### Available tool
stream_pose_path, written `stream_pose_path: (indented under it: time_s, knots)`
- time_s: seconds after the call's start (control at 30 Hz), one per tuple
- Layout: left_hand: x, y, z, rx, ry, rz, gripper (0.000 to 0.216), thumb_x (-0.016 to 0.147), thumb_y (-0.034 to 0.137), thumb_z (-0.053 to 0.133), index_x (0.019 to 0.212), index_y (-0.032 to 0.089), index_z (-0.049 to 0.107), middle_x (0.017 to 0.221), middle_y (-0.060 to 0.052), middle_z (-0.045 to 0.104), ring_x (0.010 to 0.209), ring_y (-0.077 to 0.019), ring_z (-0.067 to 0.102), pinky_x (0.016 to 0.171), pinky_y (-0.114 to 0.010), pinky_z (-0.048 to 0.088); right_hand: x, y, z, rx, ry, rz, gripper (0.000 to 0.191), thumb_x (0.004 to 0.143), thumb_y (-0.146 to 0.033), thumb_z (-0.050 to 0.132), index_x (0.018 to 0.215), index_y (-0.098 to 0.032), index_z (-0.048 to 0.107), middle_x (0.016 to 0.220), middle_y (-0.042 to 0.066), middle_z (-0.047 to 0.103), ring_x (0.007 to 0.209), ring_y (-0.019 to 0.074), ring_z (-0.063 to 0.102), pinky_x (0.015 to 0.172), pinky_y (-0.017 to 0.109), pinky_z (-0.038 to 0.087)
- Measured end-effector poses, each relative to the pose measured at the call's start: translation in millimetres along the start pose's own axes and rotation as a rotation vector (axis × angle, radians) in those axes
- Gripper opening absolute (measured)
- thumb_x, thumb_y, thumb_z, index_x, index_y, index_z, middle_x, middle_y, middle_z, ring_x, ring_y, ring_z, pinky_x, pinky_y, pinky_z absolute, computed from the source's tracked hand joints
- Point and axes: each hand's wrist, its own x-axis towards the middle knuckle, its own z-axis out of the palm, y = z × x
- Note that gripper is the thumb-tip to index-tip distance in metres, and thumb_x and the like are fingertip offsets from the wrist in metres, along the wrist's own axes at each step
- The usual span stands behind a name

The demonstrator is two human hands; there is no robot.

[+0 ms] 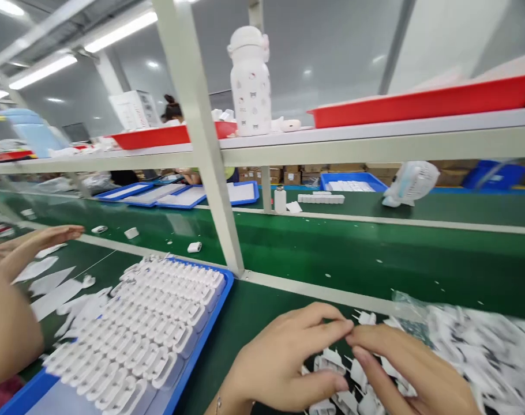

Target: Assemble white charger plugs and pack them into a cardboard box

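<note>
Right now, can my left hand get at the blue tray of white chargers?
Probably yes: the left hand lies just right of the blue tray, with only bare green table between them.

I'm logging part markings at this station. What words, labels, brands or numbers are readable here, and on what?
No text reads legibly.
White bottle: printed figures only, no words legible.
White box on the shelf: print too blurred.
Cardboard boxes: too small to read.
White plug parts: no markings visible.
</note>
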Motion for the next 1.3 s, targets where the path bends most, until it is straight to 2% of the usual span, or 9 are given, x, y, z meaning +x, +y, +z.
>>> stream_pose_path:
  time_s: [0.07,0.13,0.2,0.27,0.37,0.57,0.9,1.17,1.3]
  knots:
    - [4.5,-7.9,3.4,-0.169,0.044,-0.015,0.039,0.083,0.029,0.057,0.121,0.022,0.058,0.112,-0.013,0.055,0.096,-0.0245,0.053,0.085,-0.034,0.04,3.3,-5.8,-1.8,0.051,-0.002,0.084,0.011,0.084,-0.015,0.05,0.083,-0.021,0.059,0.074,0.002,0.065,0.065,0.0133,0.063,0.056,0.022,0.05]
    - [10.5,-17.3,9.8,-0.497,0.129,-0.015,0.024,0.084,0.035,0.056,0.097,0.018,0.067,0.089,-0.008,0.056,0.076,-0.0174,0.051,0.072,-0.029,0.04,3.6,-8.1,-2.5,0.114,-0.001,0.166,0.011,0.085,-0.013,0.049,0.083,-0.021,0.056,0.072,0.001,0.063,0.064,0.0123,0.061,0.055,0.022,0.049]
    - [17.2,-25.5,19.7,-1.003,0.2,-0.004,0.028,0.087,0.039,0.051,0.073,0.017,0.062,0.068,-0.001,0.045,0.058,-0.0103,0.042,0.06,-0.024,0.036,2.2,-8.6,-1.3,0.164,0.007,0.23,0.01,0.085,-0.012,0.048,0.087,-0.021,0.054,0.073,0.0,0.061,0.063,0.0118,0.058,0.055,0.022,0.047]
    - [23.2,-30.2,32.0,-1.479,0.245,-0.022,0.033,0.089,0.036,0.046,0.063,0.016,0.052,0.061,0.004,0.033,0.05,-0.0068,0.032,0.055,-0.021,0.034,1.0,-8.8,1.5,0.2,0.006,0.252,0.014,0.085,-0.011,0.049,0.093,-0.021,0.054,0.077,0.0,0.062,0.065,0.0116,0.057,0.058,0.024,0.047]
    - [28.4,-30.3,49.1,-1.795,0.295,-0.111,0.032,0.089,0.03,0.047,0.061,0.015,0.044,0.062,0.004,0.03,0.05,-0.0054,0.032,0.06,-0.019,0.038,1.2,-9.8,6.7,0.238,-0.029,0.249,0.019,0.083,-0.009,0.051,0.096,-0.023,0.055,0.079,-0.001,0.061,0.065,0.0112,0.056,0.059,0.025,0.045]
    - [28.1,-24.8,63.0,-1.89,0.304,-0.138,0.033,0.09,0.029,0.045,0.061,0.015,0.039,0.061,0.004,0.03,0.05,-0.0053,0.032,0.063,-0.016,0.04,1.0,-10.4,9.6,0.214,-0.032,0.226,0.018,0.082,-0.006,0.05,0.088,-0.02,0.059,0.073,-0.001,0.059,0.063,0.0118,0.053,0.057,0.025,0.043]
    - [25.2,-23.9,68.3,-1.771,0.349,-0.158,0.038,0.087,0.034,0.05,0.061,0.015,0.029,0.06,0.004,0.025,0.051,-0.0064,0.025,0.055,-0.015,0.033,2.5,-15.6,7.5,0.163,-0.001,0.151,0.023,0.082,-0.006,0.048,0.085,-0.019,0.066,0.069,0.002,0.056,0.061,0.0112,0.053,0.053,0.023,0.044]
    - [26.5,-17.9,72.0,-1.795,0.355,-0.087,0.043,0.086,0.036,0.052,0.058,0.015,0.026,0.057,0.003,0.024,0.057,-0.0102,0.03,0.071,-0.024,0.039,1.8,-17.8,4.9,0.146,-0.008,0.113,0.025,0.08,-0.005,0.049,0.085,-0.02,0.069,0.066,0.001,0.053,0.059,0.0105,0.051,0.053,0.023,0.041]
    - [25.1,-18.1,73.8,-1.823,0.337,-0.066,0.043,0.086,0.036,0.052,0.057,0.015,0.027,0.059,0.003,0.024,0.056,-0.0099,0.028,0.068,-0.022,0.039,1.4,-20.4,3.3,0.146,-0.001,0.134,0.023,0.08,-0.006,0.049,0.08,-0.019,0.068,0.066,0.001,0.054,0.058,0.0104,0.05,0.052,0.024,0.041]
